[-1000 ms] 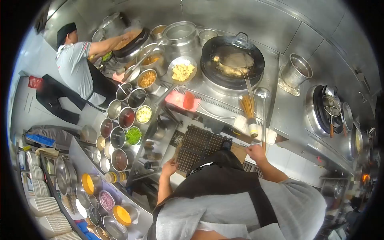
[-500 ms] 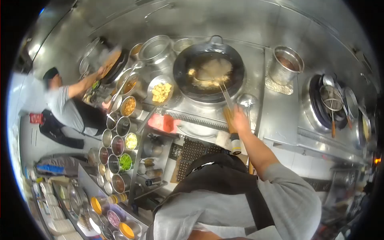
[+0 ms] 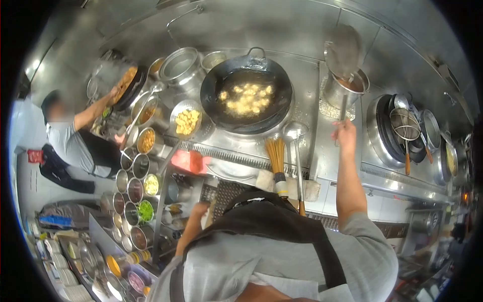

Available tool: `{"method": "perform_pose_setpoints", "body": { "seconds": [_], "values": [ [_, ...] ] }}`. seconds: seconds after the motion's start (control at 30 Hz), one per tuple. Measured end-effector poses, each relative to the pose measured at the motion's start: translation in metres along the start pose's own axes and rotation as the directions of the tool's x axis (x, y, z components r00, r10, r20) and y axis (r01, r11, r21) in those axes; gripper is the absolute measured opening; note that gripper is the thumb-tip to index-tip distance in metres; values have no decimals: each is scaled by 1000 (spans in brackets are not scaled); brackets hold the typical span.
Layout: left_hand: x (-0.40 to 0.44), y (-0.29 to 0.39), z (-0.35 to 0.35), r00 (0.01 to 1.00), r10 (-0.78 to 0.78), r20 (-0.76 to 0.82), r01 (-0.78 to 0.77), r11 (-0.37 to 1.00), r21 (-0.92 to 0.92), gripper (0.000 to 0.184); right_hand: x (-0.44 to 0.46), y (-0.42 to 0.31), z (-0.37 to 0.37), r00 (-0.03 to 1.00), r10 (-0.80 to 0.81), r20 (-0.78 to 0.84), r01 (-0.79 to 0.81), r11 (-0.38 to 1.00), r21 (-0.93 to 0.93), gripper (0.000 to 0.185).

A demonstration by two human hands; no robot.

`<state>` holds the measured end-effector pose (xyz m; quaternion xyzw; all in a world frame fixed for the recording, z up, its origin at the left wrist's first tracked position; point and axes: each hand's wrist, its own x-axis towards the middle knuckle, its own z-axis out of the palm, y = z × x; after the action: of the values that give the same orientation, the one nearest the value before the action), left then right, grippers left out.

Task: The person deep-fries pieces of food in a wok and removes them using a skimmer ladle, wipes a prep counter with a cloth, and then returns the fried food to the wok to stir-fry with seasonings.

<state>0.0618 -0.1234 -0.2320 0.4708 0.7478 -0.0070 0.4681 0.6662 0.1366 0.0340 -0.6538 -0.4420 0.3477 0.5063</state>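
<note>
My right hand is closed on the handle of a round skimmer, whose blurred head is tilted up over the tall metal pot on the right. Golden pieces of food float in bubbling oil in the big black wok. At my waist, near the counter's front, is my left hand, smeared and partly turned away, so its fingers are unclear. A bamboo brush and a long-handled ladle lie between the wok and my body.
A perforated bowl of yellow chunks stands left of the wok. Several ingredient tins line the left side. A co-worker reaches over another wok. Stacked woks and strainers sit at the right.
My right hand has lifted the skimmer out of the wok and moved it right, over the tall pot. Food pieces now show spread in the oil. My left hand has come into view.
</note>
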Motion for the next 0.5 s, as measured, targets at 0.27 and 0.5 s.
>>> {"method": "perform_pose_setpoints", "body": {
  "seconds": [0.27,0.5],
  "values": [
    [3,54,9,990,89,-106,-81,994,78,30,36,11,-40,952,214,-220,-105,900,422,43],
    [-5,-51,40,979,163,127,-205,836,509,27,-162,207,-39,989,105,-104,-148,729,-668,33]
  ]
}}
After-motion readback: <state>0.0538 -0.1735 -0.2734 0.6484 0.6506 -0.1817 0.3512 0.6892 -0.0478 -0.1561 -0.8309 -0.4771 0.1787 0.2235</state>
